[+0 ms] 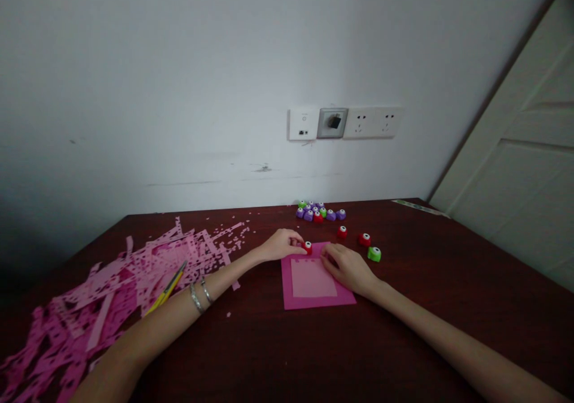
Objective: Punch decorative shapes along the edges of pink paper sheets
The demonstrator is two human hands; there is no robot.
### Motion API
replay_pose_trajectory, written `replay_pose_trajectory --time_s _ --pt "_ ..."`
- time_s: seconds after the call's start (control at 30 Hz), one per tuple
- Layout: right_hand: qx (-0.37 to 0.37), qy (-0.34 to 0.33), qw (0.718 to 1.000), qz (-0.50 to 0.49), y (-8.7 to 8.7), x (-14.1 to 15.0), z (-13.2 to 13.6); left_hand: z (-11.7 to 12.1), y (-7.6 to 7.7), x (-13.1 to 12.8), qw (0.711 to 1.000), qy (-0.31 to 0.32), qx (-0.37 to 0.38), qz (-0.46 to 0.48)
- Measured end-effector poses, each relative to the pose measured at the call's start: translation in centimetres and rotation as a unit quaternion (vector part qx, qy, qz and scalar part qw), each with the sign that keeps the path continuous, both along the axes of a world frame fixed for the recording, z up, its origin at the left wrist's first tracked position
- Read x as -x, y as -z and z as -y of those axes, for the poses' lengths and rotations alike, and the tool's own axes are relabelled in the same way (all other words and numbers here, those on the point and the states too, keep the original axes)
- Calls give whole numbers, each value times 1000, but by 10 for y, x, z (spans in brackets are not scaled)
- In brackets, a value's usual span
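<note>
On the dark bench (251, 355), the left hand (278, 245) pinches a red punch (308, 249) at the far edge of the pink card (318, 302), the right hand (352, 266) rests on its right side, and the punch looks hard, best held by its sides, the card light and bendy.

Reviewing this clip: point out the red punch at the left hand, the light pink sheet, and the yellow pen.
Red punch (307, 247): head view, on its top.
Light pink sheet (314, 281): head view, mid-sheet.
Yellow pen (166, 291): head view, on its barrel.
</note>
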State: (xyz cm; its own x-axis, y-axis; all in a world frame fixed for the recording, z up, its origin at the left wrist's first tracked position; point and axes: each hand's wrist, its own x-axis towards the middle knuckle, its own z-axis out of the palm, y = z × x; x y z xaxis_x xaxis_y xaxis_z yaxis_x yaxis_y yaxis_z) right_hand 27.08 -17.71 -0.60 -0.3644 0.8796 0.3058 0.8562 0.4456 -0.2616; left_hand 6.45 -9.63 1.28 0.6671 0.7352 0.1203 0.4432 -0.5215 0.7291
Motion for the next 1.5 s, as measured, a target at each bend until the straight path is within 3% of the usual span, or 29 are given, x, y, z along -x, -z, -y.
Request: replay_pose_trajectory --time_s 0.37,0.57,0.67,0.77,0.93,1.1,1.3,1.5 --pt "1 -2 1000 -23 2 -1 0 -1 6 9 999 15 -23 -31" --pt "82 -15 989 -120 -3 -9 -6 -3 -8 15 1000 5 -13 -20" --pt "114 -49 985 -123 -16 -16 -12 0 -22 18 995 25 -29 -93" --pt "160 -75 982 -60 -30 -20 -17 8 -32 17 984 25 -34 -176" --pt "244 -52 968 1 -40 -15 -27 17 -32 12 968 4 -21 -250" --pt "297 -40 954 -18 -37 -9 -34 16 -28 10 969 17 -1 -245" --pt "304 -59 949 -55 -34 -13 -35 15 -29 11 970 22 6 -242" --pt "324 -75 937 -108 -35 -10 -33 12 -27 11 982 52 6 -182"
